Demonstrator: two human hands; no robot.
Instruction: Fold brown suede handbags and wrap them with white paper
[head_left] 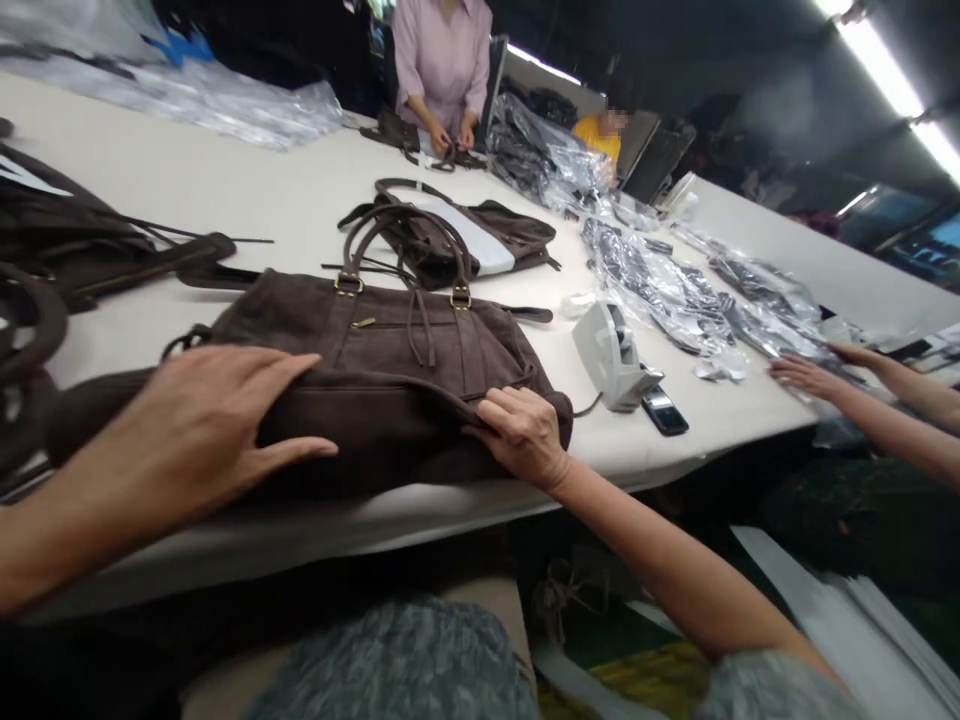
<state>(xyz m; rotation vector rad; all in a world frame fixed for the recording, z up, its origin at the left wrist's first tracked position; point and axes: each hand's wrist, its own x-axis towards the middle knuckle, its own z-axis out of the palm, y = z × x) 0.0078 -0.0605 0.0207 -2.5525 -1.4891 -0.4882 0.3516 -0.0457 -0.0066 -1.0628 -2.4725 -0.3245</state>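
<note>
A dark brown handbag (375, 340) lies on its side at the table's near edge, its bottom panel facing me and its two handles pointing away. My left hand (202, 420) rests against the left part of the bag's lower edge, fingers stretched and thumb apart. Toward the right end, my right hand (523, 430) has its fingers curled over the bag's bottom seam and pinches the material. The bag's front shows a zip pocket with a small brass pull and hanging dark laces. What lies under the bag is hidden.
Other brown bags lie at the left (67, 230) and behind (480, 235). A white tape dispenser (607, 350) and a phone (665, 410) sit right. Plastic-wrapped goods (652, 280) line the far right, where a co-worker's hands (810, 375) reach in. Another person (442, 70) handles a bag opposite.
</note>
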